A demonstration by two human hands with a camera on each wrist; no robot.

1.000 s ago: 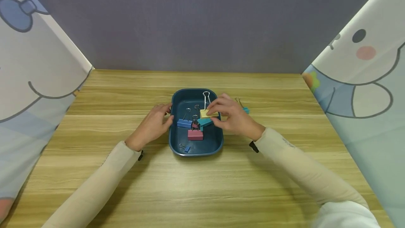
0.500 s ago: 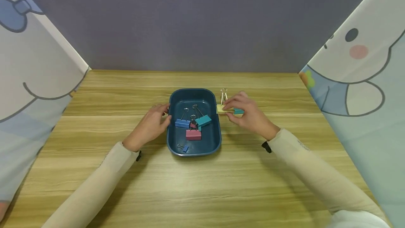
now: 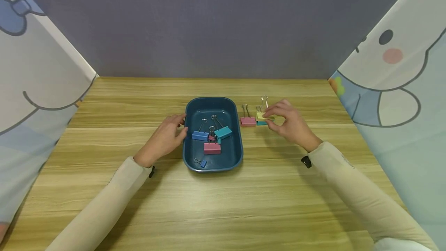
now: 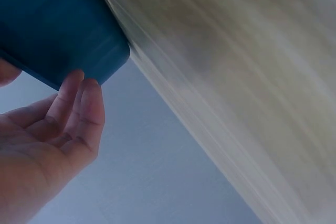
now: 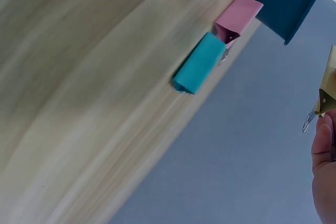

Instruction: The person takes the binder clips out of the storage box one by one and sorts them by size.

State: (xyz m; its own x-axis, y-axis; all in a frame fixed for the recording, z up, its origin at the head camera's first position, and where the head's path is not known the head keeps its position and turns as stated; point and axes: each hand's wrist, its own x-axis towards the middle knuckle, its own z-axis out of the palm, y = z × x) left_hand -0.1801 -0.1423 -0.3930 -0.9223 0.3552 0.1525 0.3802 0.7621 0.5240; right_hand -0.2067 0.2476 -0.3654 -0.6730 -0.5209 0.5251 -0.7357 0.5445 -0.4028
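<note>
My right hand (image 3: pixel 292 126) pinches a large yellow binder clip (image 3: pixel 260 116) between thumb and fingers, its wire handles pointing away. The right wrist view shows the yellow clip (image 5: pixel 327 85) lifted above the table. Partly hidden below it lies a teal binder clip (image 3: pixel 261 123), with a pink binder clip (image 3: pixel 248 122) to its left. My left hand (image 3: pixel 162 140) rests against the left side of a dark blue tray (image 3: pixel 213 171). In the left wrist view, relaxed fingertips (image 4: pixel 92 95) touch the tray's outer wall.
Inside the tray are a blue binder clip (image 3: pixel 200 136), a teal clip (image 3: pixel 223 132), a pink clip (image 3: pixel 212 148) and a small blue clip (image 3: pixel 203 163). Smaller clips overlap in the middle. A grey panel (image 3: pixel 212 26) stands behind the wooden table (image 3: pixel 216 212).
The right hand has carried the yellow clip out of the tray, rightward past the pink clip to above the teal one. The left hand has stayed at the tray.
</note>
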